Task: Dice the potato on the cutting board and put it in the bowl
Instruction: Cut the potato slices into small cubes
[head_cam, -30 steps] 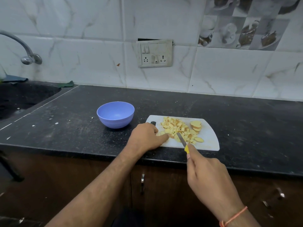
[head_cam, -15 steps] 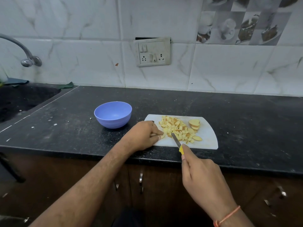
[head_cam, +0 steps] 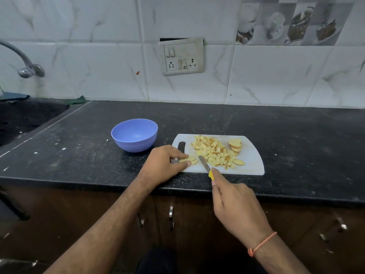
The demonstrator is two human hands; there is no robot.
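Pinching potato slices [head_cam: 189,160]: left hand [head_cam: 164,165] | right hand [head_cam: 236,206] grips knife [head_cam: 205,164]

on a white cutting board [head_cam: 253,155] the left hand [head_cam: 165,165] pinches a potato slice [head_cam: 189,160] near the board's left end, while the right hand [head_cam: 235,206] grips a yellow-handled knife [head_cam: 206,166], its blade just right of that slice. a heap of diced potato [head_cam: 212,152] and a few uncut slices [head_cam: 235,144] lie further right. a blue bowl [head_cam: 134,135] sits on the black counter [head_cam: 296,139] left of the board.

**My arms, bare but for a thread**

Both my forearms are bare, no sleeves in sight. My left hand [head_cam: 165,165] wears nothing. Around the wrist of my right hand [head_cam: 237,208] sits one thin orange thread band [head_cam: 261,244], knotted at the inner side.
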